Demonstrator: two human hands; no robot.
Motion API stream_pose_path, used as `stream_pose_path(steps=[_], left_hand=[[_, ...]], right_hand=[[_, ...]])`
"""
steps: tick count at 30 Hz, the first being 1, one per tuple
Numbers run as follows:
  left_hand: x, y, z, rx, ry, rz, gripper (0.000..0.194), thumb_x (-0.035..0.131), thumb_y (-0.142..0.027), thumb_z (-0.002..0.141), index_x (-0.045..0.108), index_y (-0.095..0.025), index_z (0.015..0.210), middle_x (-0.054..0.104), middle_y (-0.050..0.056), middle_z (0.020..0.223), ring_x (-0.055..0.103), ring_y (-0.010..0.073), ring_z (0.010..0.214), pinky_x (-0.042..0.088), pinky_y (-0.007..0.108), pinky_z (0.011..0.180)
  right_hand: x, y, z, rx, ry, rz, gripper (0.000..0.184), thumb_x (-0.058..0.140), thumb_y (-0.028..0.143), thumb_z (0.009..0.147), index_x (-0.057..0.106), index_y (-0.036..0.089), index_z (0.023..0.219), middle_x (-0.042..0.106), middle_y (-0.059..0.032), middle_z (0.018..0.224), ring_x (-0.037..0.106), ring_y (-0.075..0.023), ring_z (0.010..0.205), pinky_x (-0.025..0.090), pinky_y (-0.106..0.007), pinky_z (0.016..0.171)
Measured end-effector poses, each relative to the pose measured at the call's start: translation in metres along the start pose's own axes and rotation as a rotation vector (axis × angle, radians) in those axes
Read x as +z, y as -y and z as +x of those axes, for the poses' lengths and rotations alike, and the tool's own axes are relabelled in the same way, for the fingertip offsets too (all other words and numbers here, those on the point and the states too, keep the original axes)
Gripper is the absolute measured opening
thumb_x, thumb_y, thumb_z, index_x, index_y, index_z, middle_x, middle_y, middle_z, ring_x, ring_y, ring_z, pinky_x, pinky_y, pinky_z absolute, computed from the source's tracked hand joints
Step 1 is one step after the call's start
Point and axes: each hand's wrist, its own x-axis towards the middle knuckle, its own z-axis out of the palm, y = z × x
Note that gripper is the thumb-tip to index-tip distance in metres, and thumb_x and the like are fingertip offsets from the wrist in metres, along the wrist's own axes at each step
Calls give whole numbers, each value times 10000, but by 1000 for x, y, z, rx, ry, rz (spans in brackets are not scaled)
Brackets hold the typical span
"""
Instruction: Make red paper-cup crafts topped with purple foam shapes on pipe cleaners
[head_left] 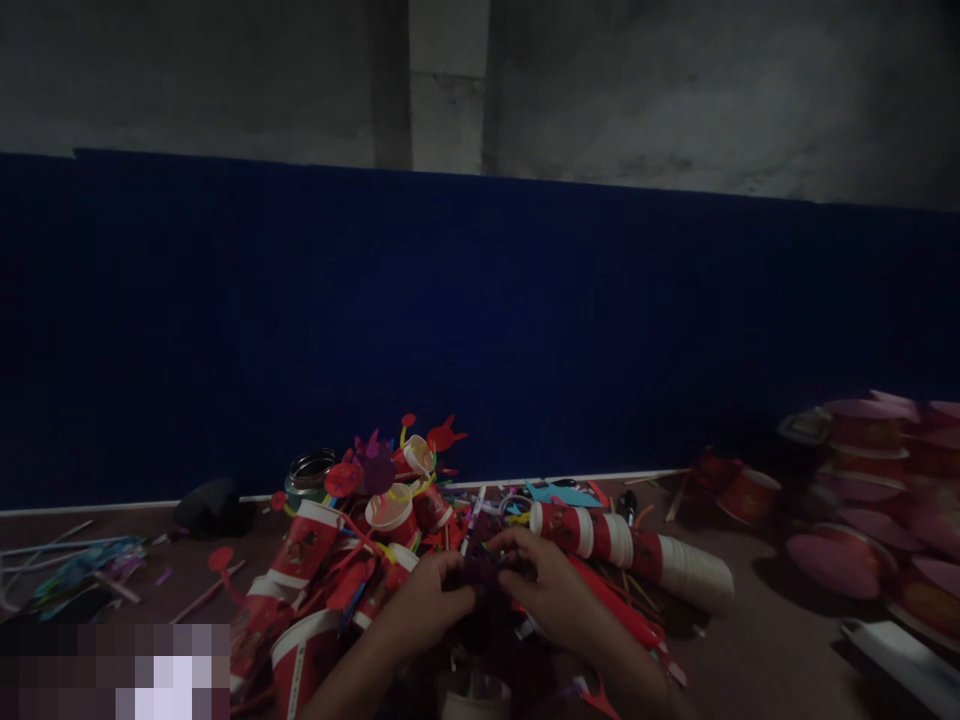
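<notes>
Both hands meet at the lower middle of the head view around a dark purple cutout piece (484, 568), which is dim and partly covered by fingers. My left hand (431, 605) pinches its left side between thumb and fingers. On the other side, my right hand (531, 575) has its fingers curled closed on the piece. Below the hands stands a pale cup (475, 695), cut off by the bottom edge. Left of my left hand is a heap of red paper cups (311, 540) with coloured stems and cutouts. A nested stack of red and white cups (634, 548) lies beyond my right hand.
A blue partition (480, 330) rises behind the table (757, 650). Far left lie loose straws and strips (90, 565) beside a black object (206, 508). A jar (311, 472) stands behind the cups. Pink-and-red tubs (862, 490) are piled at right, near a white box-like object (911, 660).
</notes>
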Motion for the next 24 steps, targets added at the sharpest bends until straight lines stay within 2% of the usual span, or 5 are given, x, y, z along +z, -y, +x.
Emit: stream_pose_path(steps=[9,16,24], left_hand=[[-4,6,4,40,-20,28,165,667,-233,588,622,-126,705,625,-8,609,591,173,614,443,281,604],[-1,0,1,-2,7,18,191,670,-262,588,656,-108,700,621,0,574,587,181,604,434,281,594],[3,1,1,1,20,-20,214,675,-300,601,673,-108,695,609,-14,529,556,149,538,423,263,568]], right_hand=[[1,-8,1,-16,-71,-52,313,484,75,670,605,217,921,648,5,762,598,-155,696,427,-232,602],[1,-3,0,14,-25,-43,320,477,73,663,606,221,916,647,15,763,604,-145,679,427,-221,588],[0,2,0,13,-1,3,315,464,69,661,595,210,910,637,15,745,598,-141,667,432,-228,590]])
